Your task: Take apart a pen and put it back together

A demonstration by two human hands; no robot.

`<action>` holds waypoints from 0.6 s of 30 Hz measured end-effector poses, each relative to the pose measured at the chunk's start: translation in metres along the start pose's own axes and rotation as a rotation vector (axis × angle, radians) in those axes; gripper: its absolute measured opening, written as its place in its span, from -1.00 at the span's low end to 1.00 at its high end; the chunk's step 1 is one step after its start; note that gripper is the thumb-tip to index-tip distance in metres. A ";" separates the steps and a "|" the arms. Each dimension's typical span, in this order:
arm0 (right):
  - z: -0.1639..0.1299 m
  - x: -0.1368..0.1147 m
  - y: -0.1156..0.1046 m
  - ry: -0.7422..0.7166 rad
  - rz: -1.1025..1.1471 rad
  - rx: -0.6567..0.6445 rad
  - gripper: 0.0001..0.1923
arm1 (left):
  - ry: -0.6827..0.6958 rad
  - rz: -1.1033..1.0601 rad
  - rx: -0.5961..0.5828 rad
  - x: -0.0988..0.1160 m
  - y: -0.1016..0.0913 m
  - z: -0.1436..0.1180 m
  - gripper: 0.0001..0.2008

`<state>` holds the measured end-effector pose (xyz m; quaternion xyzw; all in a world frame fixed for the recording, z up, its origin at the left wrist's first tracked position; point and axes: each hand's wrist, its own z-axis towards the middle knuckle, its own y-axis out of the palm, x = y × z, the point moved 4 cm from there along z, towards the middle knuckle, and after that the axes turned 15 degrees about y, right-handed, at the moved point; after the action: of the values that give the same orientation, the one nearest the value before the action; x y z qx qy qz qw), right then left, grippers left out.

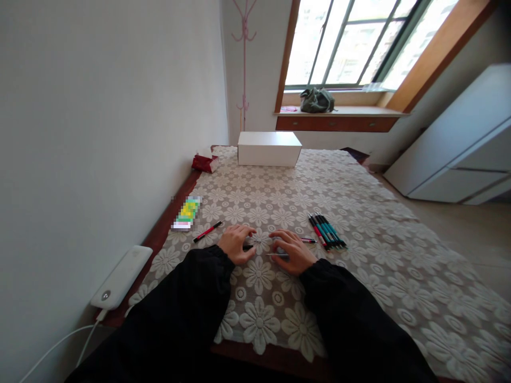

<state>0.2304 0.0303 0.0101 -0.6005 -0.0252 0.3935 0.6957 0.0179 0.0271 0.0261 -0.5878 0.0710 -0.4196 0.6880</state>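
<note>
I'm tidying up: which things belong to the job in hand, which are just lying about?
Job, seemingly: dark piece, thin pale piece, red-black pen, pinkish pen, pen row.
Apparently lying about: likely phone, white corded device, white box, red packet, bag.

"Any wording you can read here?"

"None. The white, rounded-corner power bank bears a small, round, dark mark, but I can't make it out as a letter, number or brand."

"And the flat, rectangular phone-like item with green and yellow patches?"

"Coarse coloured blocks cover it; no characters come through."

"The row of slim red-and-black and teal-and-black pens?"

"Too small to tell whether the barrels carry print."

"The dark-red soft packet?"

"Nothing legible on that either."
</note>
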 end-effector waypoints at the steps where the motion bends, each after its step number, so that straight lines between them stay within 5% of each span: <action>1: 0.000 0.001 0.001 -0.001 -0.001 0.001 -0.88 | -0.004 0.015 -0.011 0.000 -0.002 -0.001 -0.58; 18: 0.001 0.008 0.003 0.052 -0.028 0.078 -0.90 | 0.029 0.105 -0.064 -0.010 -0.010 -0.003 -0.89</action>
<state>0.2334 0.0359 0.0044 -0.5823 -0.0003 0.3686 0.7246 0.0050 0.0314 0.0299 -0.5989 0.1251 -0.3889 0.6888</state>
